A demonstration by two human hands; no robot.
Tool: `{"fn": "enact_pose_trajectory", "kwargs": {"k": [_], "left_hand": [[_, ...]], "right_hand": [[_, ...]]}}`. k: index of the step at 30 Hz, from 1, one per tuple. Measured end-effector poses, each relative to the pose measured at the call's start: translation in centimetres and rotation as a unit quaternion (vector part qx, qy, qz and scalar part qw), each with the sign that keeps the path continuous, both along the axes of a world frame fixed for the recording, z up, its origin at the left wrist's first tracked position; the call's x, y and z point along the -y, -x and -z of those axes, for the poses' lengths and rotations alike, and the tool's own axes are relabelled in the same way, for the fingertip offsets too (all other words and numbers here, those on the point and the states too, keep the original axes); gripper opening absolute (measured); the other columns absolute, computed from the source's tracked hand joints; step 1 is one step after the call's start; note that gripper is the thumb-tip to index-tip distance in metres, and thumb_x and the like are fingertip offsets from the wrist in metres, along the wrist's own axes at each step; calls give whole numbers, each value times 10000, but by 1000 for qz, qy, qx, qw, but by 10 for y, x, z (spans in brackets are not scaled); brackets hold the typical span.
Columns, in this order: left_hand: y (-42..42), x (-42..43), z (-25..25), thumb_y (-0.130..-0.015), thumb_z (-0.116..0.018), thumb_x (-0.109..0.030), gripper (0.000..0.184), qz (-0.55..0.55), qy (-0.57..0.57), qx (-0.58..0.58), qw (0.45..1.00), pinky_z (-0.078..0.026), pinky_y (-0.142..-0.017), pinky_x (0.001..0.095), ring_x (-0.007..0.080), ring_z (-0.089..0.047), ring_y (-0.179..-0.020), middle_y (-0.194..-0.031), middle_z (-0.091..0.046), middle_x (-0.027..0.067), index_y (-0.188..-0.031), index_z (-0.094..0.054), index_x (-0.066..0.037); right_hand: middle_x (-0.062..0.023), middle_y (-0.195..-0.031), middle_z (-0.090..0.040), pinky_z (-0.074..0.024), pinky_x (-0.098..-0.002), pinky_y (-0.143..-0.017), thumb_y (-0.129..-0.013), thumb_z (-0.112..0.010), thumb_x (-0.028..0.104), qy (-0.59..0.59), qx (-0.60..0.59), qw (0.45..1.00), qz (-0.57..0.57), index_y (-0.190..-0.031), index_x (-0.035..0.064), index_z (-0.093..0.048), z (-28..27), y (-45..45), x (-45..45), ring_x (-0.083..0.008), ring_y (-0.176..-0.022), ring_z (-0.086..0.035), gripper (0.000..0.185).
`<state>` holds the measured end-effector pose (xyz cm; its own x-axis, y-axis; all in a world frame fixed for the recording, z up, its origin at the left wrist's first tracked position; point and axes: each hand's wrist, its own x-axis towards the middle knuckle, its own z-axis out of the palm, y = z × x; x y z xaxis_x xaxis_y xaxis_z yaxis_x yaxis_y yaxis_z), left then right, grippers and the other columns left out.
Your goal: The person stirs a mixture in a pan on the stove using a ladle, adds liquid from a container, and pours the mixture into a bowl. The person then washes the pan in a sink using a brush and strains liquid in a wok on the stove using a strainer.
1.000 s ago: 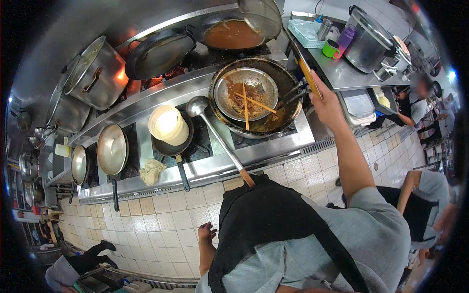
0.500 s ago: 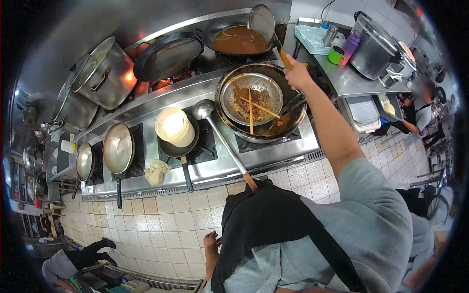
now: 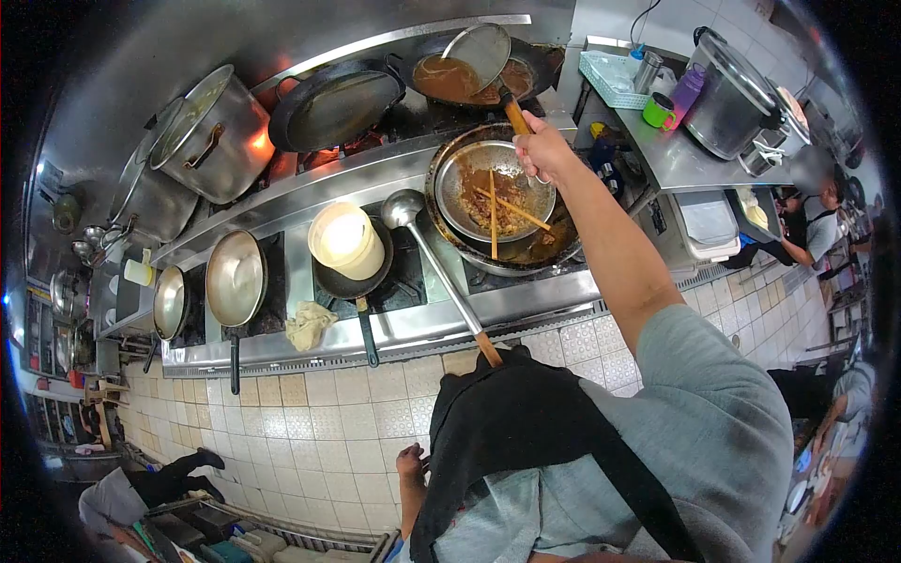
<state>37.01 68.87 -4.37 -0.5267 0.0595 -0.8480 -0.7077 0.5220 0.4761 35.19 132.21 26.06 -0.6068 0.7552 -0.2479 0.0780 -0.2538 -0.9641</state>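
My right hand [image 3: 544, 150] is closed round the wooden handle of a round strainer [image 3: 478, 56], whose mesh head is over the wok of brown sauce [image 3: 521, 83] at the back. Below that hand, a metal bowl [image 3: 452, 197] with browned bits and two crossed chopsticks [image 3: 514, 208] rests inside a large dark wok [image 3: 437, 208]. My left hand [image 3: 410, 460] hangs low beside the black apron, away from the stove; its fingers look curled, and whether they hold anything is unclear. A long ladle [image 3: 441, 267] leans across the stove front.
Two big pots [image 3: 221, 141] and an oval black pan [image 3: 338, 103] stand at the back left. A white tub [image 3: 361, 258] sits in a pan. Further left are two pans [image 3: 236, 281] and a cloth [image 3: 308, 326]. A side counter [image 3: 648, 150] holds a cooker. Other people stand at right and lower left.
My right hand has moved left with the strainer, whose head has swung from the right edge of the sauce wok to over the sauce. The left hand has stayed low.
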Motion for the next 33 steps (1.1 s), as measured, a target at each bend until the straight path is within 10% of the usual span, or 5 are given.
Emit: {"fn": "enact_pose_trajectory", "kwargs": {"k": [33], "left_hand": [[12,-8,4,-923,-619,-278,407,20,14,25,999,-509,-577,409,305,-651,-764,-1119,-639,149,-1227,-540,-19]], "right_hand": [[-3,-727,-498,-299,-176,-340,-914,-518,61,23,-22,999,-26,-1534,165,-223,-66,-160,106,-22,-421,-340,694]]}}
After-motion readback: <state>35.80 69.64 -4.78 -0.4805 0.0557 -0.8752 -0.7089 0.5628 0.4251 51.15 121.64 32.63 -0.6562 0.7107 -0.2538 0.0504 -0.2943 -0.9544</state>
